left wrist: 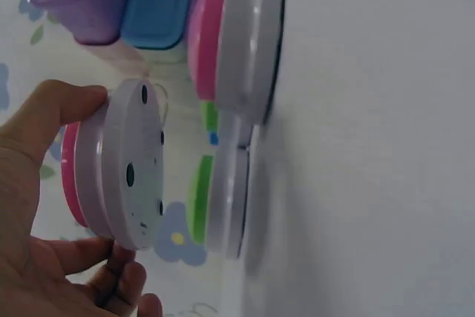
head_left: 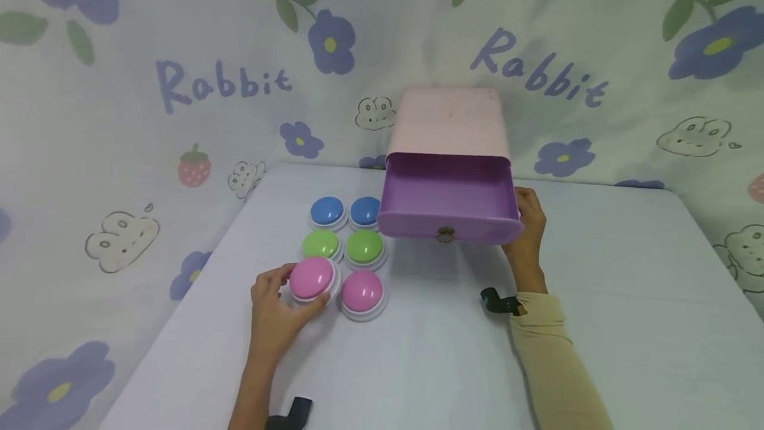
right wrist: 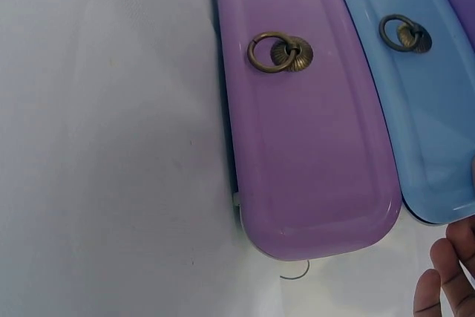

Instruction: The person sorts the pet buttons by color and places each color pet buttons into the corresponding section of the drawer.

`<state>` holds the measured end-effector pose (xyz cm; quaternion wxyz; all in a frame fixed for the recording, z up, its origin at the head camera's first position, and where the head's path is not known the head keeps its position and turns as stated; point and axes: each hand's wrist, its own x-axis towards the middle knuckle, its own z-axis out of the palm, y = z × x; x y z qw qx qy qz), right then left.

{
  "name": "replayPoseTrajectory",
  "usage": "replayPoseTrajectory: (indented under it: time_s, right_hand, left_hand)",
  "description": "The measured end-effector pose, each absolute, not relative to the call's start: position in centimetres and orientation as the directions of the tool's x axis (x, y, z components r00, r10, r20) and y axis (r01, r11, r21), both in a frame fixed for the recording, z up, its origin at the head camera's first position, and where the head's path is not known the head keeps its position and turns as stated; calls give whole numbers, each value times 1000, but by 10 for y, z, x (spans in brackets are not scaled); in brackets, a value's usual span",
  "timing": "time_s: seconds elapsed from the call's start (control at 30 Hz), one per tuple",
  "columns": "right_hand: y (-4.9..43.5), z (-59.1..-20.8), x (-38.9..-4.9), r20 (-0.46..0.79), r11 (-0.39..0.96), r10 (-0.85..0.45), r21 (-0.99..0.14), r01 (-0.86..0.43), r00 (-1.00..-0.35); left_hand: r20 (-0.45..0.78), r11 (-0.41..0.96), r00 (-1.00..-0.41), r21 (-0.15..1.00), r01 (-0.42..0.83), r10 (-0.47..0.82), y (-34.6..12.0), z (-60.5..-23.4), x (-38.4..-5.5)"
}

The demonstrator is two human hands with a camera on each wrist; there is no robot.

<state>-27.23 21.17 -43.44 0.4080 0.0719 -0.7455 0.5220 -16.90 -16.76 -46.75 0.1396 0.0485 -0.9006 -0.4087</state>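
My left hand (head_left: 277, 316) grips a pink push button (head_left: 312, 277) with a white base by its rim, thumb on one side and fingers on the other. In the left wrist view the button's underside (left wrist: 133, 176) with dark holes shows, tilted and apart from the table. Beside it stands another pink button (head_left: 362, 292). My right hand (head_left: 528, 227) is at the right side of a pink drawer box (head_left: 450, 121), whose purple top drawer (head_left: 412, 226) is pulled out. In the right wrist view several fingers (right wrist: 447, 261) show beside the blue drawer (right wrist: 419, 116); their contact is partly hidden.
Two green buttons (head_left: 365, 246) and two blue buttons (head_left: 327, 211) stand in rows behind the pink ones, left of the box. A lower purple drawer (right wrist: 319, 146) with a ring pull is closed. A patterned cloth (head_left: 221, 25) hangs behind the white table (head_left: 442, 363).
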Motion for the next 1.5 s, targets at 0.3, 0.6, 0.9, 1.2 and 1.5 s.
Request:
replayPoseTrajectory:
  time_s: [0.3, 0.6, 0.9, 1.2, 1.5]
  right_hand:
    - [213, -435, -272, 684, 441, 320, -720, -536, -655]
    - [218, -447, -281, 735, 475, 300, -668, -572, -608]
    - [231, -472, -300, 721, 480, 307, -681, -553, -621]
    - [231, -471, -300, 723, 486, 299, -677, -552, -623]
    - [233, -473, -301, 711, 504, 296, -683, -528, -638]
  left_hand:
    - [282, 635, -953, 758, 150, -111, -150, -417, -191]
    - [370, 625, -929, 727, 285, -7, -129, -356, -218]
    - [420, 581, -903, 715, 389, 87, -95, -327, -237]
    - [386, 561, -911, 727, 396, 144, -64, -319, -250]
    - [357, 555, -916, 732, 396, 183, -40, -319, -258]
